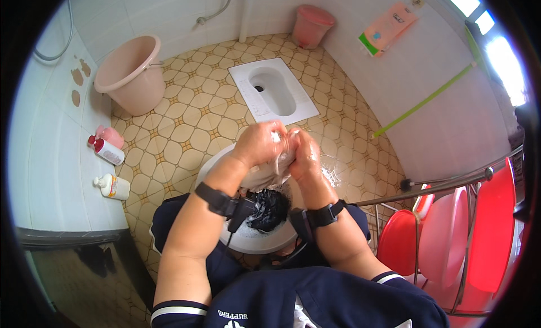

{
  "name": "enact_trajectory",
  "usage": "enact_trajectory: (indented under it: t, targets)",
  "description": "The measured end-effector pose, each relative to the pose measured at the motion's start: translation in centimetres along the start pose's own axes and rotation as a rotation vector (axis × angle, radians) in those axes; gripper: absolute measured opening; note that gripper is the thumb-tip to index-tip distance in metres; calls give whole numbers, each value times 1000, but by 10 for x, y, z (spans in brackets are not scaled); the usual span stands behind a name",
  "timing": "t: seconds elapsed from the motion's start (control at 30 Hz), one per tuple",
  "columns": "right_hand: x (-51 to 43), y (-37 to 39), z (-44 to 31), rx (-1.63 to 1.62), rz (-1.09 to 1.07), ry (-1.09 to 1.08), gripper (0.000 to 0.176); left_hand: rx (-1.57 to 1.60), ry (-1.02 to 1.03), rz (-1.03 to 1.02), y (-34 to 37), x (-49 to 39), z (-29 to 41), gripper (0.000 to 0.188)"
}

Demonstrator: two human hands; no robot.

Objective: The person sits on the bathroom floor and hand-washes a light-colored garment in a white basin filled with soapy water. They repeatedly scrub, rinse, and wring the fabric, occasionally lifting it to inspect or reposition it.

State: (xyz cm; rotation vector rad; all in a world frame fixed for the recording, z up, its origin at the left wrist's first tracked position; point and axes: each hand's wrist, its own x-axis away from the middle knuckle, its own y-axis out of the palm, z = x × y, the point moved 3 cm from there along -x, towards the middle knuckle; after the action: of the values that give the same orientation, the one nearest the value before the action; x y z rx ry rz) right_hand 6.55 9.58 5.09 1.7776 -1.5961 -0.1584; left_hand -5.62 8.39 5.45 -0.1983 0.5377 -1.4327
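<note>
A wet, light-coloured cloth [270, 169] is bunched between my two hands, with suds on it. My left hand [258, 145] grips it from one side and my right hand [307, 154] from the other, the knuckles almost touching. Below hangs its loose part, over a round white basin [258, 245] on the floor between my legs. Dark wet fabric [268, 211] lies in foamy water inside the basin. Both my wrists carry black strapped devices. What kind of garment the cloth is, I cannot tell.
A white squat toilet [277, 91] is set in the tiled floor ahead. A pink bucket [135, 78] and several bottles [115, 187] stand at left. A lidded pink bin [312, 27] is at the back. At right, a metal rack [448, 185] holds red and pink basins [492, 226].
</note>
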Motion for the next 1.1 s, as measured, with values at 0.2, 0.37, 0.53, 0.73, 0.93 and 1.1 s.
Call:
enact_trajectory:
  t: [0.2, 0.37, 0.53, 0.73, 0.93, 1.1]
  targets:
    - [4, -10, -14, 455, -299, -240, 20, 99, -291, -192, -18, 19, 16, 26]
    - [6, -16, 24, 1238, -449, -430, 31, 1038, -286, -68, -38, 14, 12, 22]
    - [-9, -44, 31, 931, -160, -104, 24, 1100, -237, 333, -68, 5, -35, 23]
    - [-14, -34, 12, -121, -247, 216, 33, 576, -140, 291, -14, 31, 19, 36]
    - [11, 1, 30, -524, -772, 402, 35, -287, 415, 205, 28, 33, 57, 14]
    - [-21, -19, 64, -230, -241, 386, 31, -66, 166, 373, 16, 13, 30, 17]
